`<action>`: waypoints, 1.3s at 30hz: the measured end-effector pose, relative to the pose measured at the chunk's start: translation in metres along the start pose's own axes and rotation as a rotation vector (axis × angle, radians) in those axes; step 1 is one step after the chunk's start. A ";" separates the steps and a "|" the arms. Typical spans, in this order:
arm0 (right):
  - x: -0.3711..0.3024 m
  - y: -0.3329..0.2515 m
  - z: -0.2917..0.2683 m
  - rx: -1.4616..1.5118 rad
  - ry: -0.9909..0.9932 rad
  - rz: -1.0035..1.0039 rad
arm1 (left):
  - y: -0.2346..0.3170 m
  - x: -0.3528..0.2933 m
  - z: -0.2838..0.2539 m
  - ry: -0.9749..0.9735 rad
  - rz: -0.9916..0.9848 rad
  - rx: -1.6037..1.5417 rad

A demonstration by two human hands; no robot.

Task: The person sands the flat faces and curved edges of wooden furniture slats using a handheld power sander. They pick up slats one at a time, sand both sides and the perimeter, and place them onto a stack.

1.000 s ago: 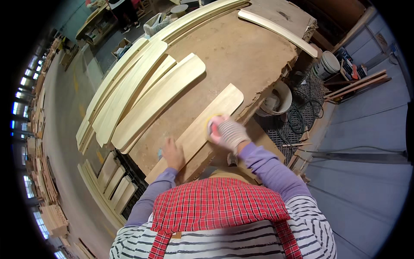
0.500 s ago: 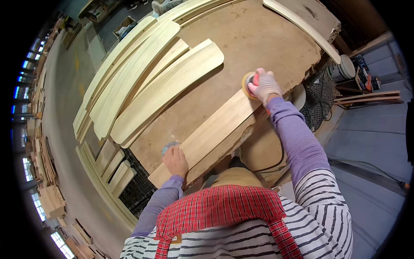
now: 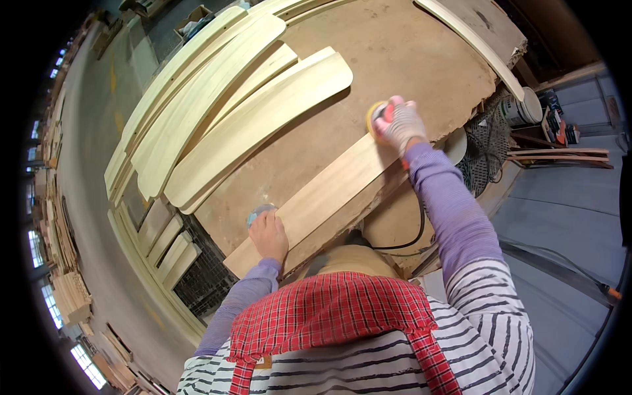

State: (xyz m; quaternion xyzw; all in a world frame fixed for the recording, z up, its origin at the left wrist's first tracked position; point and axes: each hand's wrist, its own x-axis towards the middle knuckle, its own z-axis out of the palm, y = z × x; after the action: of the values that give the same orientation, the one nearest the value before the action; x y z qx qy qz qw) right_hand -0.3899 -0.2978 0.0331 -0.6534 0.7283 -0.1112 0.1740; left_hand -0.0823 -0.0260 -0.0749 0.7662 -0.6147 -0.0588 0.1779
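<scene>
A long pale wooden board (image 3: pixel 329 187) lies slantwise along the near edge of the worktable. My right hand (image 3: pixel 401 125), in a light striped glove with bare fingertips, grips a round power sander (image 3: pixel 378 121) with a red and black body and a yellow rim. The sander is at the board's far right end, its underside hidden. My bare left hand (image 3: pixel 268 236) is closed over the board near its left end, fingers at the far edge. A round, bluish, see-through object (image 3: pixel 259 213) sits against those fingertips; its kind is unclear.
Several curved pale boards (image 3: pixel 257 131) lie overlapped at the left of the brown worktable (image 3: pixel 395 49). One narrow curved board (image 3: pixel 471 43) rests at the far right. Beyond the ragged table edge stand a white bucket (image 3: pixel 523 108) and black netting (image 3: pixel 484 148). A dark cable (image 3: pixel 401 246) hangs below.
The sander and my right hand have shifted slightly up and left in the picture. My left hand stays at the board's left end. The whole view has tilted a little.
</scene>
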 end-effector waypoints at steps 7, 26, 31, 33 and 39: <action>-0.039 -0.012 0.026 -0.154 -0.157 -0.246 | -0.005 0.001 -0.001 0.016 0.003 0.033; -0.057 -0.017 0.015 0.091 -0.203 -0.061 | -0.003 0.005 -0.002 -0.008 0.026 -0.009; -0.170 -0.061 0.012 0.138 -0.624 -0.246 | 0.002 0.006 -0.002 0.027 0.069 0.025; -0.168 -0.024 0.045 0.071 -0.496 -0.375 | 0.003 0.006 -0.002 0.036 0.070 0.051; -0.043 0.029 -0.005 -0.018 -0.185 -0.001 | 0.000 0.005 0.001 -0.010 0.032 -0.002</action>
State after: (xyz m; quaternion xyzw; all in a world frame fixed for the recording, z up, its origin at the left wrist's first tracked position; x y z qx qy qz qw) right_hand -0.4145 -0.2518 0.0307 -0.6629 0.7097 -0.0437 0.2346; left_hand -0.0813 -0.0308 -0.0748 0.7559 -0.6276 -0.0604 0.1764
